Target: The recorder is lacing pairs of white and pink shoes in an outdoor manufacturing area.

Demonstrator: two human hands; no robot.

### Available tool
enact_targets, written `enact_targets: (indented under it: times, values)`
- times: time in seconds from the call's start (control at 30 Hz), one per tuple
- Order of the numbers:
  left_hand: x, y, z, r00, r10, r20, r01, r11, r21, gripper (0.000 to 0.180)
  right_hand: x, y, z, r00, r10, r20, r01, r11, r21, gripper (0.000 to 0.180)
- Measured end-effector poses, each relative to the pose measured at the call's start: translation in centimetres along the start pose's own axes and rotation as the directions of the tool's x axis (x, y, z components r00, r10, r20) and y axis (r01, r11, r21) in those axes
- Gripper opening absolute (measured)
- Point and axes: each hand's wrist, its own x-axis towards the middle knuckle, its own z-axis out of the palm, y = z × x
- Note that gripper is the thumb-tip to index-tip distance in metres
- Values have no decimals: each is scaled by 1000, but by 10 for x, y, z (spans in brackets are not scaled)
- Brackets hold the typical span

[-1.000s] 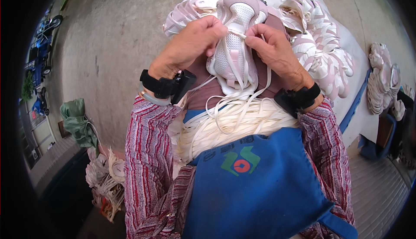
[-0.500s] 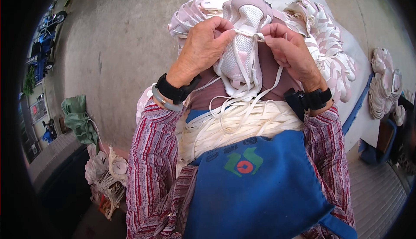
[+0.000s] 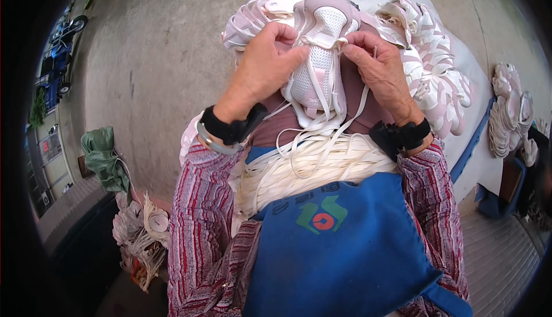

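Note:
A white and pale pink sneaker rests toe-down on my lap, held between both hands. My left hand grips its left side, thumb and fingers pinching the white lace near the top eyelets. My right hand pinches the other lace end at the right side of the eyelets. Both wrists wear black bands. Loose lace ends hang down from the shoe onto a thick bundle of white laces lying across my lap above a blue apron.
A heap of matching pink and white sneakers lies on a white sheet ahead and to the right. More shoes are stacked at far right. A green bag and bundled white laces sit on the concrete floor at left.
Both hands have moved up the shoe toward the top eyelets, and the lace has been pulled tighter across the tongue. The shoe sits a little higher in view.

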Motion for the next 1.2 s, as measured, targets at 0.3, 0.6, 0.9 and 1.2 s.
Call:
enact_targets:
  times: [0.3,0.6,0.9,1.2]
  values:
    - [5,-10,14,988,115,-104,-108,992,70,22,-1,1,7,995,-72,-72,71,997,-14,17]
    - [12,-4,-1,961,-146,234,245,842,-481,18,2,3,3,967,115,229,-231,775,588,16]
    - [20,-19,-7,935,-161,317,323,759,-566,21,7,4,-6,926,219,309,-364,743,562,17]
    - [21,-18,-6,937,-181,299,321,783,-532,20,0,3,-8,950,231,209,-300,859,414,15]
